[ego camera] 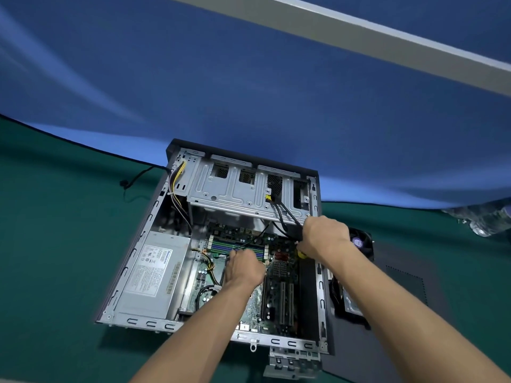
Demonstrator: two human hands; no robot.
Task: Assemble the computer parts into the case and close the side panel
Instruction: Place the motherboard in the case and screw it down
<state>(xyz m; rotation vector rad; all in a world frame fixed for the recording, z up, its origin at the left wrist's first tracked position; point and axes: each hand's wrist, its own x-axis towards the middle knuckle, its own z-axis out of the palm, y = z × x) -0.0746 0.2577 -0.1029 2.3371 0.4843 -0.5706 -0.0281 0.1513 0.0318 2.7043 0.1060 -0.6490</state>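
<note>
Open case [154, 217] flat on green table [55, 244]. My left hand [243, 269] on the motherboard [279, 275], fingers curled, grip unclear. Right hand [323, 236] pinches black cables [284, 214], probably. Beyond: drive cage [235, 189].

Hidden fingertips, cropped bracket

My left hand [243, 268] covers the green motherboard's [279, 272] centre; the grey metal bracket [293, 364] is cropped below.
</note>
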